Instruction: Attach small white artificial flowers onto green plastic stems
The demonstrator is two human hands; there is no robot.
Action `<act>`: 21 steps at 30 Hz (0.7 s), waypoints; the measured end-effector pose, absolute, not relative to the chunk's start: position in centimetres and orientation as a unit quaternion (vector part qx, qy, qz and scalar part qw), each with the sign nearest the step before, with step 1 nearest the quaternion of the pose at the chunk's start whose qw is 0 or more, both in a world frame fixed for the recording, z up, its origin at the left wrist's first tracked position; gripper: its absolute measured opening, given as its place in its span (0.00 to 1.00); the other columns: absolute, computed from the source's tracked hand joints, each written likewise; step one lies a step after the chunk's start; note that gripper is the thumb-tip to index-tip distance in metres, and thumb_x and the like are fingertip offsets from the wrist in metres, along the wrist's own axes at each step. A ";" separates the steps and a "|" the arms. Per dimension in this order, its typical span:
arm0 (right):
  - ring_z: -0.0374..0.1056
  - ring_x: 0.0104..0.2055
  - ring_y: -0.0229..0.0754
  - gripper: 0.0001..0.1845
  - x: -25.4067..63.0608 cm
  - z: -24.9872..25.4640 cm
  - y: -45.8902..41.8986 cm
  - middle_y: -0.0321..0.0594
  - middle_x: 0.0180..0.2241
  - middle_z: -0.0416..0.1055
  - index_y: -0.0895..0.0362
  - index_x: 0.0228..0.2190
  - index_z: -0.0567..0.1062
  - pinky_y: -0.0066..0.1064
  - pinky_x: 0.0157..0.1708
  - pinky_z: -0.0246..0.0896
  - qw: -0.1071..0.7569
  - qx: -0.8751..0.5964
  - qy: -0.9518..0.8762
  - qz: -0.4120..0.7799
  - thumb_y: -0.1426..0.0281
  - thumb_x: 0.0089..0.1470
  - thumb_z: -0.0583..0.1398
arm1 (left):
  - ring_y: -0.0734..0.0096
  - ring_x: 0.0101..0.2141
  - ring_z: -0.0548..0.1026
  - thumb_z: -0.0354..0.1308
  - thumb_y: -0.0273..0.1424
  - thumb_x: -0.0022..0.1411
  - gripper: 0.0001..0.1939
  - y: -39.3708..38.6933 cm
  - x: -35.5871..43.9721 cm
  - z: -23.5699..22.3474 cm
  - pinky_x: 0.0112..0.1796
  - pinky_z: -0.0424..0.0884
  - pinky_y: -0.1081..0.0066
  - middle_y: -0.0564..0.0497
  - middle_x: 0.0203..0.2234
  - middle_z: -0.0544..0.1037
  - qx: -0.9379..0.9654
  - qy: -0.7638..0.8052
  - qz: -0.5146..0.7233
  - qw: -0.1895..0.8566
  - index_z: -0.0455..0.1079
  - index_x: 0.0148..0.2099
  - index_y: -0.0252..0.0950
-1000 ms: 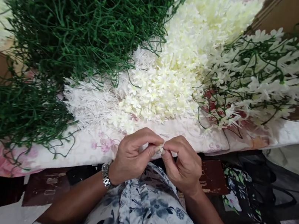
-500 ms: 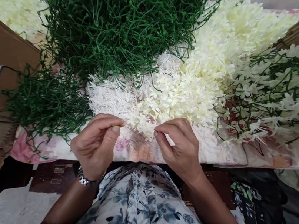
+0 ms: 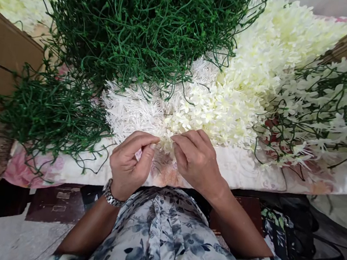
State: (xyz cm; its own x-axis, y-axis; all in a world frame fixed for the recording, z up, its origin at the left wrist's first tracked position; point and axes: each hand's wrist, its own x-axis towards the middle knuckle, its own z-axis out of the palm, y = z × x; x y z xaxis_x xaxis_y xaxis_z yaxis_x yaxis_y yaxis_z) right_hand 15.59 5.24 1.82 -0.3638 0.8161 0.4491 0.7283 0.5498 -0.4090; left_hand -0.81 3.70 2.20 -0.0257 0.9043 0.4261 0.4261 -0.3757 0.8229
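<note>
My left hand (image 3: 132, 161), with a metal watch at the wrist, is closed in a pinch of thumb and forefinger. Facing it, a short gap away, my right hand (image 3: 197, 163) is pinched too. Whatever sits between the fingertips is too small to make out. Right behind the fingertips lies the near edge of a heap of cream-white artificial flower heads (image 3: 218, 110). Thin white artificial stamens (image 3: 134, 109) form a pile just beyond my left hand.
A big mound of green plastic stems (image 3: 143, 25) rises at the back, with a smaller stem bunch (image 3: 54, 116) at left. Finished-looking flowers on green stems (image 3: 333, 110) lie at right. Cardboard (image 3: 6, 48) stands at the left edge. A floral cloth (image 3: 239, 168) covers the table.
Both hands have come closer together, my left moving right and slightly up, my right moving a little left. Both stay pinched. The camera view has shifted slightly.
</note>
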 end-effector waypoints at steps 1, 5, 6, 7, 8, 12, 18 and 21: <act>0.63 0.34 0.41 0.11 15.8 1.9 5.2 0.44 0.30 0.69 0.61 0.32 0.73 0.35 0.37 0.61 0.319 -0.467 -0.821 0.073 0.78 0.55 0.51 | 0.76 0.31 0.72 0.55 0.20 0.57 0.08 3.7 -0.8 2.2 0.31 0.69 0.74 0.51 0.29 0.75 0.662 0.503 0.505 0.229 0.73 0.37 0.35; 0.65 0.36 0.42 0.12 16.6 2.5 4.8 0.46 0.32 0.70 0.63 0.38 0.73 0.35 0.37 0.63 0.338 -0.470 -0.810 0.090 0.79 0.54 0.53 | 0.75 0.31 0.72 0.55 0.20 0.57 0.08 3.8 -0.6 2.2 0.32 0.69 0.73 0.51 0.29 0.75 0.670 0.503 0.504 0.213 0.72 0.37 0.35; 0.65 0.37 0.42 0.12 17.0 2.6 4.6 0.46 0.32 0.70 0.63 0.38 0.73 0.35 0.37 0.64 0.344 -0.473 -0.805 0.096 0.79 0.54 0.53 | 0.75 0.30 0.72 0.55 0.20 0.57 0.08 3.8 -0.6 2.3 0.32 0.69 0.73 0.51 0.29 0.75 0.669 0.504 0.503 0.215 0.73 0.37 0.35; 0.66 0.37 0.42 0.12 17.5 2.7 4.4 0.46 0.33 0.70 0.62 0.39 0.73 0.35 0.37 0.65 0.353 -0.474 -0.800 0.101 0.79 0.54 0.53 | 0.75 0.30 0.72 0.55 0.21 0.57 0.08 3.8 -0.6 2.3 0.31 0.69 0.73 0.51 0.29 0.75 0.667 0.505 0.503 0.216 0.73 0.37 0.35; 0.66 0.37 0.41 0.12 18.1 2.9 4.2 0.46 0.33 0.71 0.61 0.39 0.73 0.34 0.37 0.65 0.363 -0.478 -0.793 0.100 0.79 0.53 0.53 | 0.75 0.30 0.72 0.56 0.21 0.57 0.08 3.7 -0.6 2.4 0.31 0.69 0.72 0.51 0.29 0.75 0.666 0.506 0.505 0.215 0.73 0.36 0.35; 0.67 0.36 0.40 0.11 21.6 3.0 3.0 0.42 0.32 0.71 0.57 0.37 0.73 0.33 0.36 0.65 0.377 -0.539 -0.750 0.061 0.79 0.53 0.54 | 0.73 0.31 0.72 0.57 0.23 0.56 0.07 3.5 -0.4 2.7 0.33 0.70 0.70 0.51 0.29 0.75 0.668 0.512 0.503 0.198 0.73 0.37 0.37; 0.66 0.35 0.40 0.08 24.6 1.9 0.5 0.42 0.32 0.70 0.58 0.36 0.72 0.32 0.36 0.63 0.261 -0.571 -0.773 0.091 0.77 0.54 0.54 | 0.72 0.30 0.73 0.58 0.22 0.55 0.09 3.2 0.6 2.9 0.32 0.70 0.70 0.52 0.28 0.76 0.685 0.503 0.498 0.172 0.74 0.38 0.39; 0.64 0.37 0.42 0.08 23.9 1.1 0.0 0.44 0.33 0.69 0.59 0.34 0.72 0.34 0.38 0.62 0.213 -0.570 -0.790 0.070 0.76 0.55 0.54 | 0.72 0.29 0.73 0.58 0.21 0.54 0.10 3.0 1.1 3.0 0.32 0.71 0.70 0.52 0.28 0.76 0.707 0.480 0.495 0.156 0.74 0.38 0.39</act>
State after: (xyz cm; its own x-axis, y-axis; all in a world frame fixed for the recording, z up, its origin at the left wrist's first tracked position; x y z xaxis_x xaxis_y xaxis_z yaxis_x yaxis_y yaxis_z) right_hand 23.90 0.05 1.09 -0.2582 0.9312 0.2573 0.8715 0.3395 -0.3539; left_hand 1.08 3.02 3.01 0.0482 0.8340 0.5496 0.5241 -0.4896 0.6969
